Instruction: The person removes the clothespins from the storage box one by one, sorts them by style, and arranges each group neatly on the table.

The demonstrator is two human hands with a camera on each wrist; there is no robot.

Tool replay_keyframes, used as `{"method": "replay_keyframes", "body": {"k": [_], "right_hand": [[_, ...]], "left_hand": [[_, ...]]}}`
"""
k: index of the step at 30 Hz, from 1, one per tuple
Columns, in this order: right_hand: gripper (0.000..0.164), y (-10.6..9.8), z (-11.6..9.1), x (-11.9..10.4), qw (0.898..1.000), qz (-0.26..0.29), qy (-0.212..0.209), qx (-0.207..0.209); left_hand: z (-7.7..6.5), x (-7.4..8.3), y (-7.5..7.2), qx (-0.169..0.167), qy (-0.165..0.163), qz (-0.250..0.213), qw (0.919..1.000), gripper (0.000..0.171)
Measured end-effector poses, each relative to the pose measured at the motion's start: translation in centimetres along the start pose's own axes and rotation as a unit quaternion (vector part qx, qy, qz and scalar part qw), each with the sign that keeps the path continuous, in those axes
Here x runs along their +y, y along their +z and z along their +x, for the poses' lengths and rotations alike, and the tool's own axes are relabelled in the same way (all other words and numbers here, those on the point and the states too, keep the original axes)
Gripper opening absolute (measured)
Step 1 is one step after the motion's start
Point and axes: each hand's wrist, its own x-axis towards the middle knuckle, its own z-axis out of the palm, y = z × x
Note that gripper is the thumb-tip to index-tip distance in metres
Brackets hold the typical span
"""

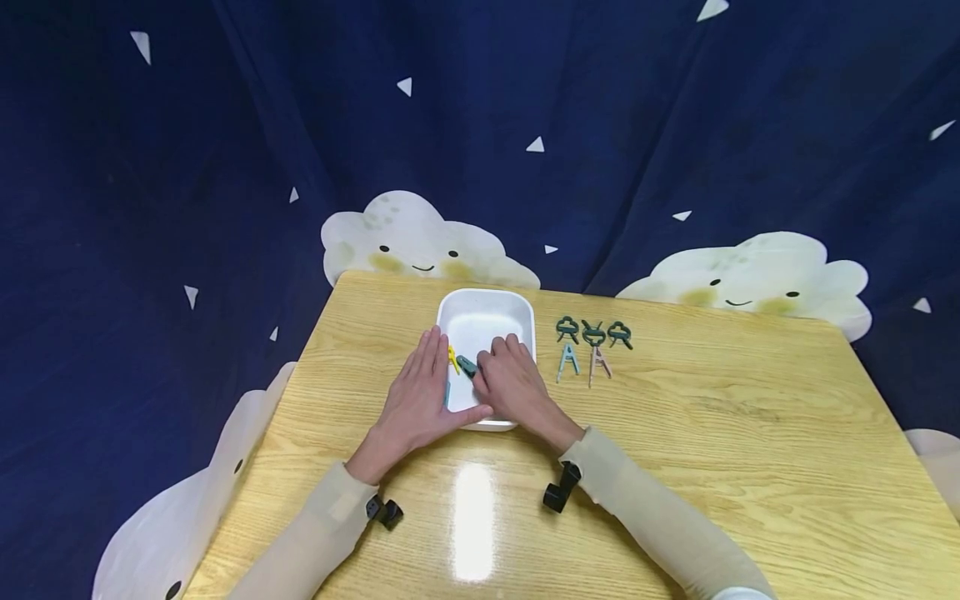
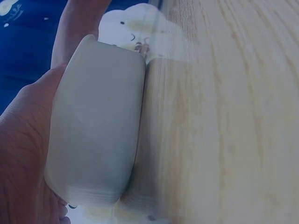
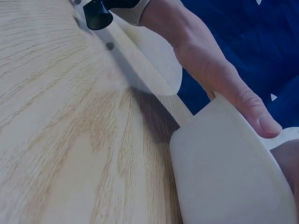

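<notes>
A white tray (image 1: 486, 297) stands on the table under both hands. My left hand (image 1: 420, 387) lies over its left side with straight fingers, the thumb stretched along the front rim. Inside the tray, my right hand (image 1: 517, 383) has curled fingers and pinches a dark green clothespin (image 1: 466, 365); its fingertips are partly hidden. A yellow clothespin (image 1: 453, 360) lies just left of the green one, beside the left fingers. Partly covered by the left hand is a small teal piece (image 1: 447, 393). Both wrist views show only the tray's outer wall (image 2: 98, 121), with no clothespins.
Right of the tray, three dark green clips (image 1: 593, 334) lie in a row on the wooden table (image 1: 720, 433). Below them are a light blue clothespin (image 1: 567, 362) and a pink clothespin (image 1: 599, 365). A dark blue curtain (image 1: 480, 125) with clouds hangs behind the table.
</notes>
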Motion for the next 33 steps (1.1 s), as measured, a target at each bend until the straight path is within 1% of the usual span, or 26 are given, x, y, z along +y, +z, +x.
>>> {"method": "replay_keyframes", "body": {"k": [3,6,7,10,13,14,20,25,26,30,33], "right_hand": [[0.020,0.02,0.02,0.00,1.000,0.002,-0.005,-0.004],[0.034,0.05,0.08,0.01,1.000,0.009,-0.021,-0.009],[0.033,0.05,0.09,0.00,1.000,0.014,-0.025,-0.009],[0.022,0.05,0.15,-0.01,0.999,0.022,-0.035,-0.005],[0.012,0.08,0.18,-0.01,0.999,0.022,-0.030,0.001],[0.011,0.10,0.18,-0.02,0.999,0.018,-0.029,0.001],[0.016,0.09,0.10,0.04,1.000,-0.002,-0.017,-0.011],[0.024,0.10,0.11,0.09,0.999,0.012,-0.035,-0.006],[0.023,0.13,0.12,0.09,0.999,0.016,-0.042,-0.001],[0.010,0.24,0.15,0.16,0.997,0.027,-0.065,0.019],[0.013,0.32,0.10,0.23,0.997,0.023,-0.073,0.027]], "left_hand": [[0.01,-0.01,0.00,-0.002,-0.001,-0.002,1.0000,0.138],[0.01,-0.02,-0.03,-0.003,-0.003,-0.005,1.0000,0.138],[0.01,-0.03,-0.04,-0.003,-0.003,-0.006,1.0000,0.138],[0.02,-0.04,-0.06,-0.001,-0.002,-0.004,1.0000,0.138],[0.04,-0.03,-0.06,0.000,-0.001,-0.004,1.0000,0.138],[0.04,-0.02,-0.06,0.000,-0.001,-0.005,1.0000,0.138],[-0.01,-0.04,0.00,0.001,0.000,-0.007,1.0000,0.138],[-0.02,-0.03,0.03,-0.003,-0.002,-0.009,0.9999,0.138],[-0.02,-0.03,0.03,-0.003,-0.002,-0.010,0.9999,0.138],[-0.01,-0.04,0.02,0.001,-0.001,-0.008,1.0000,0.138],[-0.01,-0.06,0.02,0.004,0.000,-0.008,1.0000,0.138]]}}
